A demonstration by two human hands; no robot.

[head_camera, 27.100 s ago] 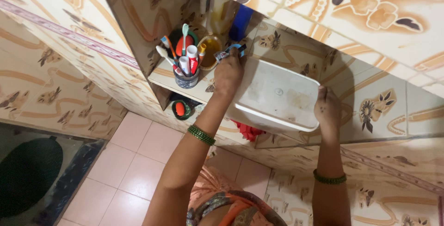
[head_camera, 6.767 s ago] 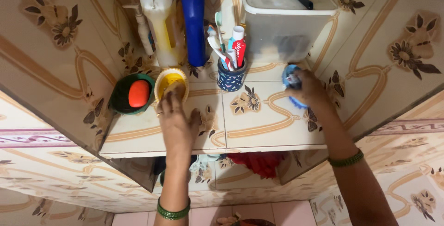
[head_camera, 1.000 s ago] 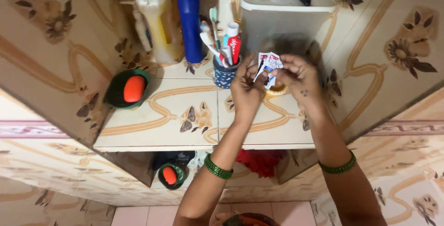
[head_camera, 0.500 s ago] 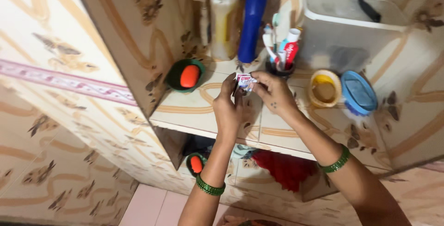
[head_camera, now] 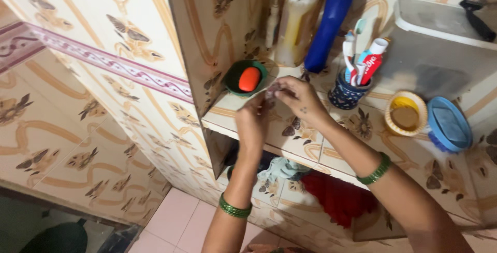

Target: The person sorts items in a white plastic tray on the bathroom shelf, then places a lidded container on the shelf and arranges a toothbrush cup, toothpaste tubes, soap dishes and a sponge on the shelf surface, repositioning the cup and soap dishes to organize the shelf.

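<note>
Both my hands meet over the tiled shelf (head_camera: 290, 134), just right of a green soap dish (head_camera: 234, 79) with an orange soap bar (head_camera: 249, 78). My left hand (head_camera: 253, 121) and my right hand (head_camera: 300, 98) pinch a small pale packet (head_camera: 271, 90) between their fingertips. The fingers hide most of it. Each wrist wears green bangles. A dark patterned cup (head_camera: 344, 95) with toothbrushes and a toothpaste tube stands just right of my right hand.
At the shelf's back stand a small pump bottle (head_camera: 272, 17), a yellowish jug (head_camera: 300, 15), a blue bottle (head_camera: 331, 20) and a white plastic box (head_camera: 440, 46). A yellow round tub (head_camera: 406, 114) and blue lid (head_camera: 448, 126) lie right. Red cloth (head_camera: 336, 196) sits on the lower shelf.
My hands have carried the small packet left, from beside the toothbrush cup to beside the soap dish. The view has swung left and down. The packet is now more covered by fingers.
</note>
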